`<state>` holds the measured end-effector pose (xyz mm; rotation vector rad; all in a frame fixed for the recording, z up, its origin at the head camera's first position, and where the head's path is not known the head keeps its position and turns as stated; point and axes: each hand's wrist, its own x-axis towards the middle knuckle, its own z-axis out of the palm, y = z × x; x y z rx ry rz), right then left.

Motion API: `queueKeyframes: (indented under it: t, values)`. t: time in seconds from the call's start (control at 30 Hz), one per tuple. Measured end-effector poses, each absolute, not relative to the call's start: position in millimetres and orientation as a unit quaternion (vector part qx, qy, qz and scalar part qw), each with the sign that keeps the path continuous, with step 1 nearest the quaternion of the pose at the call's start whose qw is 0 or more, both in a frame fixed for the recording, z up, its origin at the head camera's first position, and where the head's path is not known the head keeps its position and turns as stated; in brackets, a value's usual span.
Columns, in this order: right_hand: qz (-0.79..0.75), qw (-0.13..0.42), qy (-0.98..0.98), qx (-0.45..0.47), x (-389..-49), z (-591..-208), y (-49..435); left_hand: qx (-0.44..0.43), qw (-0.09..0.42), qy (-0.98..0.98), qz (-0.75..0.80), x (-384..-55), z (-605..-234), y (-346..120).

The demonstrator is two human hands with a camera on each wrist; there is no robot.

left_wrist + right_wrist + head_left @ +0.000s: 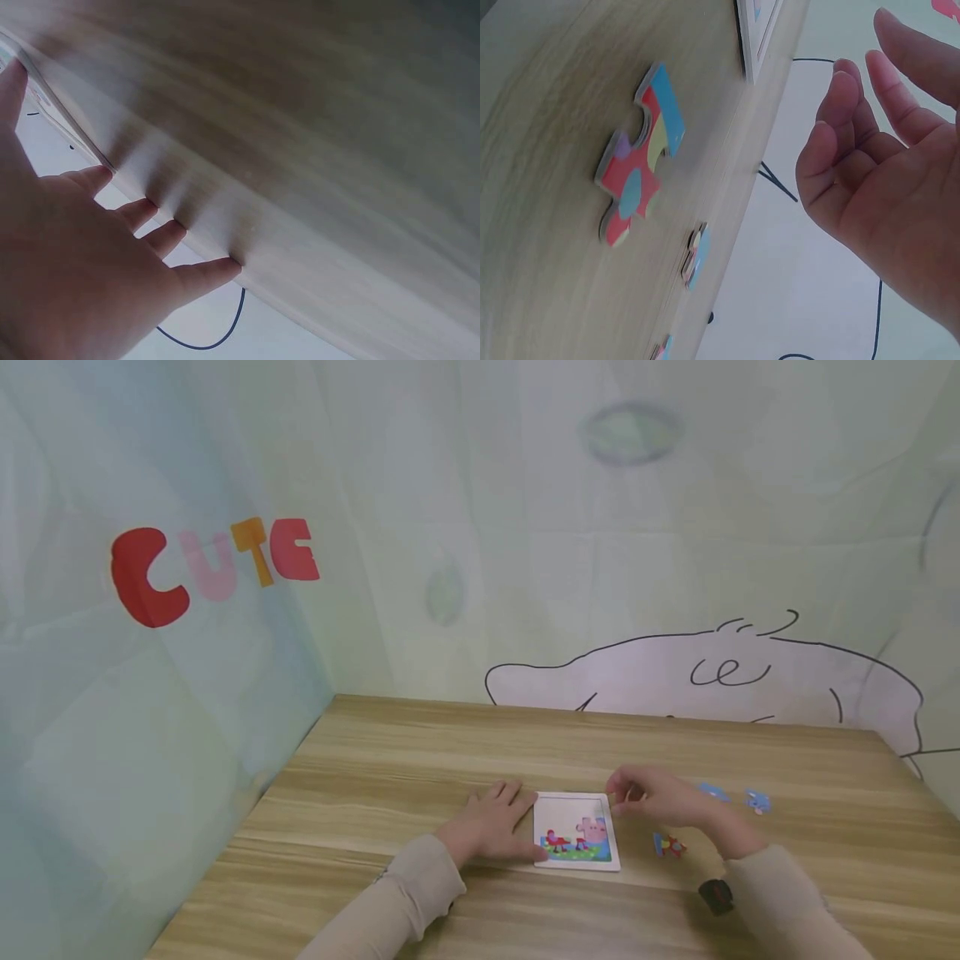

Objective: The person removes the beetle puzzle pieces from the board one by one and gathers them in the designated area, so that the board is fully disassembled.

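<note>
A white-framed jigsaw board lies flat on the table, its lower part filled with colourful pieces and a pink piece at its right. My left hand is spread at the board's left side, thumb on the lower left corner; in the left wrist view its fingertips touch the tabletop. Beside the upper right corner hovers my right hand, fingers loosely bent. Nothing shows between its thumb and fingers in the right wrist view. Nearby lies a loose red and blue jigsaw piece.
Two blue loose pieces, one left and one right, lie beyond my right wrist. A small black object is beside the right sleeve. Behind the wooden table hangs a printed cloth backdrop.
</note>
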<state>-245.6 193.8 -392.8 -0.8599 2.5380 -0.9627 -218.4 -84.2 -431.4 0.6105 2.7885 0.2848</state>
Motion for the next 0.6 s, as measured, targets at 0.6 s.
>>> queueKeyframes:
  t: [0.6]
  values:
    - [-0.326,0.189,0.887,-0.266,-246,-403,169,0.211,0.133,0.964,0.096,-218,-432,-84]
